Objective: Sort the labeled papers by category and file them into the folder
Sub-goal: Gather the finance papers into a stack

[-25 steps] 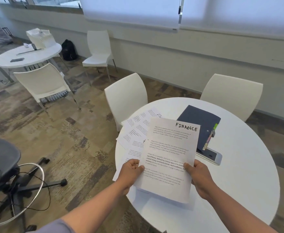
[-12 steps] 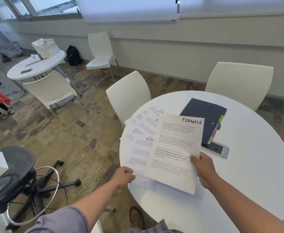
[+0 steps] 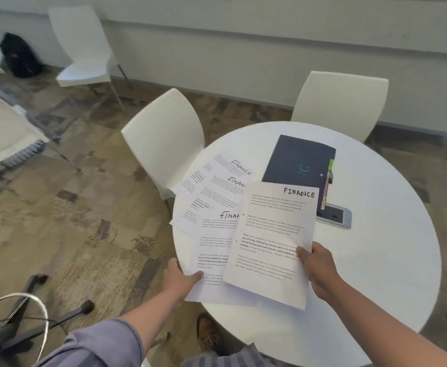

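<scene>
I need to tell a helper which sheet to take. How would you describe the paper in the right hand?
On the round white table, near its front edge, the right hand pinches one sheet. It alone shows the whole word FINANCE, overlapping the fanned sheets beside it.

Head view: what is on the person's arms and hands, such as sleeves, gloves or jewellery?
Both hands, left hand and right hand, are bare: no gloves, rings or watch show. The left arm has a grey-purple sleeve pushed up, leaving the forearm bare. The right forearm is bare as far as the frame shows; no sleeve is visible.
</scene>
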`<action>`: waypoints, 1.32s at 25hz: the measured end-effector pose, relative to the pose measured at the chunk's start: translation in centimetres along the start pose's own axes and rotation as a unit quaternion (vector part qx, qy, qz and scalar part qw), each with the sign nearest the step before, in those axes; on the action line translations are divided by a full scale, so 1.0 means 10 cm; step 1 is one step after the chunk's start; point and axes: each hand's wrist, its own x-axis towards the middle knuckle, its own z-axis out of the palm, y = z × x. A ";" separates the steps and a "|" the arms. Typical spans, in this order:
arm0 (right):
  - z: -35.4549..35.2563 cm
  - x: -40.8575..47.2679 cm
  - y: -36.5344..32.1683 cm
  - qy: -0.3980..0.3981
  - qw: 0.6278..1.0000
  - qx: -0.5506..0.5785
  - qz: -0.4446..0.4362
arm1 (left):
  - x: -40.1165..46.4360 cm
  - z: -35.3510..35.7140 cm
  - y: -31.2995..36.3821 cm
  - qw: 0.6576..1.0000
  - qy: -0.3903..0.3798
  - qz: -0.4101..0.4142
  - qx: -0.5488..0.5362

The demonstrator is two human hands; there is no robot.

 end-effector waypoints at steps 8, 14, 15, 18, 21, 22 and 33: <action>0.22 -0.28 0.22 0.065 0.997 0.014 0.028 | 0.32 -0.02 -0.18 0.998 -0.044 0.019 0.037; 0.07 -0.40 0.30 0.099 0.995 0.016 0.026 | 0.26 -0.05 -0.24 0.997 -0.050 0.032 0.049; 0.05 -0.41 0.31 0.098 0.995 0.019 0.025 | 0.23 -0.04 -0.26 0.996 -0.054 0.035 0.060; -0.03 -0.45 0.33 0.088 0.996 0.002 0.018 | 0.15 0.05 -0.38 0.990 -0.091 0.065 0.080; -0.17 -0.43 0.37 0.063 0.998 -0.027 0.009 | -0.03 0.16 -0.38 0.992 -0.086 0.061 0.063; -0.23 -0.41 0.38 0.055 0.998 -0.033 0.005 | -0.11 0.19 -0.36 0.995 -0.070 0.053 0.048; -0.98 -0.16 0.41 0.024 0.995 -0.076 -0.067 | -0.89 -0.04 0.70 0.988 0.064 0.132 -0.052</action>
